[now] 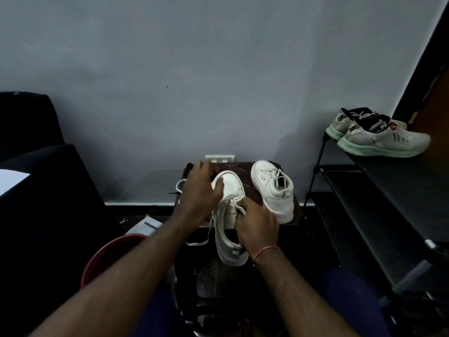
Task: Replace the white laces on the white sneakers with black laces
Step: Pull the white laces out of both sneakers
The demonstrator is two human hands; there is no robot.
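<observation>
Though half unlaced, white sneaker [232, 189] with loose white lace [196, 244].

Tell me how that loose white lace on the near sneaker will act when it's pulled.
The white lace looks floppy: it droops off the sneaker in loose curves. It is probably light, so a pinch by the right hand should move it. It may drag through eyelets; the left hand steadies the toe.
</observation>
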